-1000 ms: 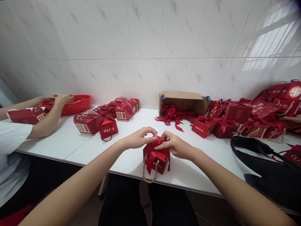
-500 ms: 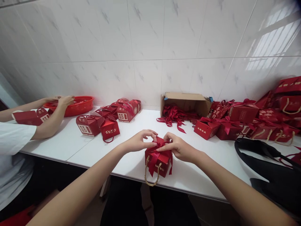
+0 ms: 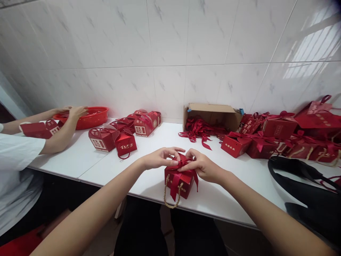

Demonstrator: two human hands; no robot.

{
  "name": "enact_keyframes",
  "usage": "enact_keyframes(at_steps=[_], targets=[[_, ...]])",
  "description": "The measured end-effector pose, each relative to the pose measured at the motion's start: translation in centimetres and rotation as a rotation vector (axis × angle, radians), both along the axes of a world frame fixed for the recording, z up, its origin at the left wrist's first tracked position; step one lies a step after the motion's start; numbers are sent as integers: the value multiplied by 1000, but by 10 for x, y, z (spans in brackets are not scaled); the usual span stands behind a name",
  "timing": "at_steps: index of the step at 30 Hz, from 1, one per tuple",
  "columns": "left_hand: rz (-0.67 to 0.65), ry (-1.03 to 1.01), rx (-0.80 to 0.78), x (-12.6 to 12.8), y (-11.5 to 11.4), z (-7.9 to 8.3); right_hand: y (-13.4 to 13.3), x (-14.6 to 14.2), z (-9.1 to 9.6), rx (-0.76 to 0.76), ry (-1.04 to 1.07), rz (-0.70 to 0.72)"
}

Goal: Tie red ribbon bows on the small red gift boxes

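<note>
A small red gift box [image 3: 186,186] with gold lettering stands at the table's front edge, its twisted gold cord handle [image 3: 172,206] hanging down in front. Across its top runs a dark red ribbon [image 3: 175,185], gathered into a bow or knot whose exact form my fingers partly hide. My left hand [image 3: 161,159] comes from the left, thumb and fingers pinching the ribbon at the top of the box. From the right, my right hand [image 3: 201,165] pinches the ribbon too, with the index finger and thumb close to the knot.
Behind lies an open cardboard box [image 3: 213,108] spilling loose red ribbons [image 3: 198,129]. Finished-looking red boxes [image 3: 236,144] crowd the right, near a black strap-like item [image 3: 301,181]. More red boxes [image 3: 102,138] stand left. A co-worker's hands [image 3: 77,112] reach into a red basin [image 3: 94,118].
Both my hands stay at the ribbon, with slight finger movement at the knot. The ribbon end at the right side of the box has swung a little. The view has shifted slightly.
</note>
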State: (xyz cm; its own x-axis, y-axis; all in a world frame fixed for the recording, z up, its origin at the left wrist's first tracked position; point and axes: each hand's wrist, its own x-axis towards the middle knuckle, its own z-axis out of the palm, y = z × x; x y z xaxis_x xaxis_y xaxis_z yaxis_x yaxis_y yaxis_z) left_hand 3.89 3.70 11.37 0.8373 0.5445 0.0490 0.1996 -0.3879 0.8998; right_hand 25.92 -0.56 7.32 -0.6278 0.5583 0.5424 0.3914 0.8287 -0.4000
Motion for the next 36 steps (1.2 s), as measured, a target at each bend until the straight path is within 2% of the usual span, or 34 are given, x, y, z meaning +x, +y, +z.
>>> enact_keyframes(at_steps=[4, 9, 15, 22, 26, 28, 33, 36], targets=[[-8, 105, -21, -5, 1, 11, 3, 0, -3, 6, 6, 9], [-70, 216, 33, -8, 1, 24, 4, 0, -2, -24, 27, 28], [33, 315, 183, -10, 4, 25, 4, 0, -1, -28, 15, 19], [95, 159, -19, -3, -7, 20, 2, -1, -1, -64, 48, 31], [231, 146, 217, 4, -7, 9, 2, -1, -1, -66, 60, 41], [277, 148, 281, 5, -5, 4, 3, -1, -2, -55, 57, 36], [313, -2, 85, 9, -10, -2, 4, 0, -3, -19, 48, 13], [339, -106, 43, 15, -17, -7, 5, 1, -4, 1, 79, 21]])
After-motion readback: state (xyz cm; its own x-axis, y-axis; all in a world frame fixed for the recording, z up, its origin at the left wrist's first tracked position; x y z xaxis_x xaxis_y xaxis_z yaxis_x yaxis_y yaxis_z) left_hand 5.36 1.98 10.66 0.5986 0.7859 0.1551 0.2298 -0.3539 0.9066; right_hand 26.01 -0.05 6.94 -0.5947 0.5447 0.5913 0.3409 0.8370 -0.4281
